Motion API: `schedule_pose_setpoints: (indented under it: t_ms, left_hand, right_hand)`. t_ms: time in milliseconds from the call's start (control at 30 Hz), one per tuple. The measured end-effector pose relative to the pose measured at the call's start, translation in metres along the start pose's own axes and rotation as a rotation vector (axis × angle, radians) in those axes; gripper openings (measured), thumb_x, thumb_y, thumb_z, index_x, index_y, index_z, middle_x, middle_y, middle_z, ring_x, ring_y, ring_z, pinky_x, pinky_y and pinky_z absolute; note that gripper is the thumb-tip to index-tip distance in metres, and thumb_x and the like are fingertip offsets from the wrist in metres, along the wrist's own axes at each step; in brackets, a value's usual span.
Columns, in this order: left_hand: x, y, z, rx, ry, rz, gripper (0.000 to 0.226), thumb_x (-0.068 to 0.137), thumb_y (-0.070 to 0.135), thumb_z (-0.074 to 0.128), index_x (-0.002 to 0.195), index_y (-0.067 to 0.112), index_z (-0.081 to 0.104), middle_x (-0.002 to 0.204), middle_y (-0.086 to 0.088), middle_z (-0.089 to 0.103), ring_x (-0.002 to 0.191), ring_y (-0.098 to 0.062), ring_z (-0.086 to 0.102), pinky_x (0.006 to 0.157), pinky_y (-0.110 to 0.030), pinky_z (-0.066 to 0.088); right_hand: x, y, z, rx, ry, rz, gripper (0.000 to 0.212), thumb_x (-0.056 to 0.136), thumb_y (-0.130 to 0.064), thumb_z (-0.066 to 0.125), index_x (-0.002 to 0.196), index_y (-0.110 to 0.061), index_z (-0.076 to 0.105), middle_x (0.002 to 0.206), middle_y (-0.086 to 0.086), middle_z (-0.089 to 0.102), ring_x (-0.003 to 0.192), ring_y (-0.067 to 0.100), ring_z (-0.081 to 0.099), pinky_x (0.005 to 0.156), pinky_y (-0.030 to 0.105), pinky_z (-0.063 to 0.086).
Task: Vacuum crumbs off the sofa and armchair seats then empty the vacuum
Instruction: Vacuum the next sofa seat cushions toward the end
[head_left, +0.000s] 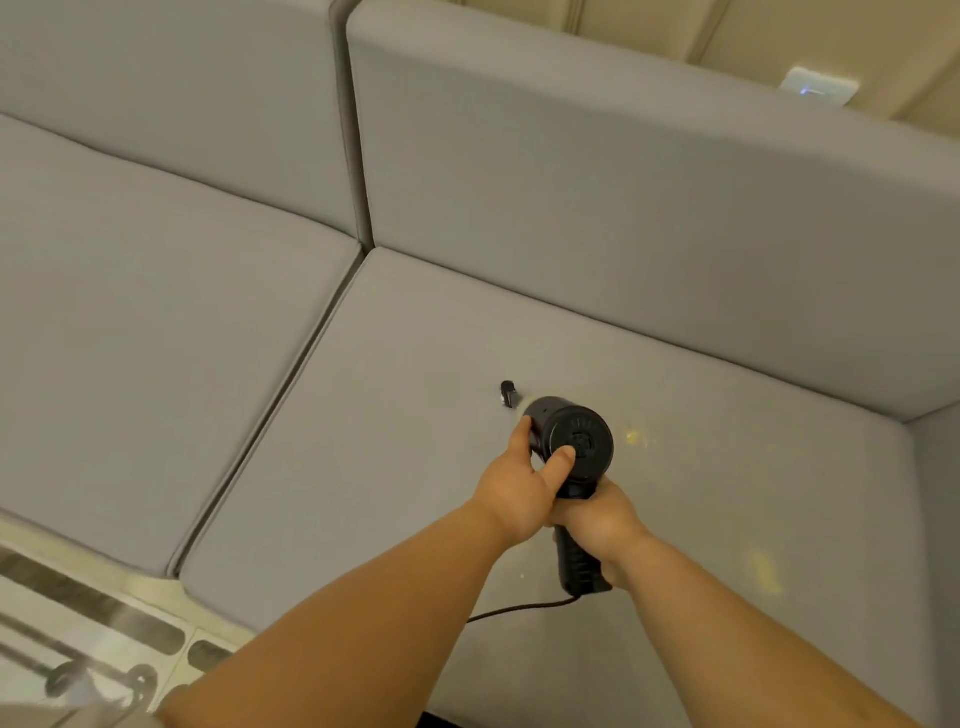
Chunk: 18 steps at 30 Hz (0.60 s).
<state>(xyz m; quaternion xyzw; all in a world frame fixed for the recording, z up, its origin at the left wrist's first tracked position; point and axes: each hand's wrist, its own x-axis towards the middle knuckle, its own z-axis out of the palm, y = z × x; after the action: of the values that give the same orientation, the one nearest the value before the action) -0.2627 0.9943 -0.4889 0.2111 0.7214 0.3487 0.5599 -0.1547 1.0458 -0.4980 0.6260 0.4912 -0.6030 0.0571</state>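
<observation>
— Why do we have both hands on the handheld vacuum (569, 441)?

— Our right hand (597, 525) wraps the handle, fingers curled round it, so it carries the weight and aims. Our left hand (519, 488) cups the round body from the side, thumb laid across the back cap, seemingly to steady it and keep the nozzle (508, 395) down on the fabric.

— And where does it sit?

— Over the right-hand seat cushion (415, 415) of the grey sofa (623, 208), nozzle pointing away from us and touching or nearly touching the cushion; we cannot tell which.

— The crumbs?

— A yellowish scatter (635, 436) lies just right of the vacuum body, a fainter patch (763, 571) nearer us on the right, and a speck (521, 576) beside the handle. So we judge this seat only partly done.

— The cord (519, 610)?

— It trails from the handle's end toward us, behind the working path, where it should not drag through the crumbs.
</observation>
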Motion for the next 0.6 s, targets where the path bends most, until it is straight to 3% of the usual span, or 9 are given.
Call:
schedule_pose_setpoints:
  t_ms: [200, 600]
  left_hand:
    - [-0.031, -0.014, 0.022, -0.005, 0.039, -0.015, 0.073, 0.094, 0.048, 0.048, 0.152, 0.03, 0.007, 0.143, -0.003, 0.046, 0.124, -0.023, 0.05, 0.096, -0.026, 0.038]
    - [-0.131, -0.078, 0.113, -0.053, 0.157, -0.033, 0.073, 0.093, 0.05, 0.047, 0.152, 0.03, 0.007, 0.141, -0.002, 0.048, 0.122, -0.023, 0.052, 0.098, -0.029, 0.04]
  right_hand:
    - [-0.017, 0.028, -0.013, -0.066, -0.07, -0.03, 0.039, 0.073, 0.002, 0.068, 0.11, -0.007, 0.061, 0.09, 0.014, 0.065, 0.08, 0.03, 0.059, 0.07, 0.038, 0.05]
    - [-0.077, 0.138, -0.043, -0.213, -0.176, -0.072, 0.038, 0.069, -0.002, 0.07, 0.104, -0.011, 0.062, 0.085, 0.01, 0.066, 0.076, 0.026, 0.061, 0.067, 0.034, 0.049]
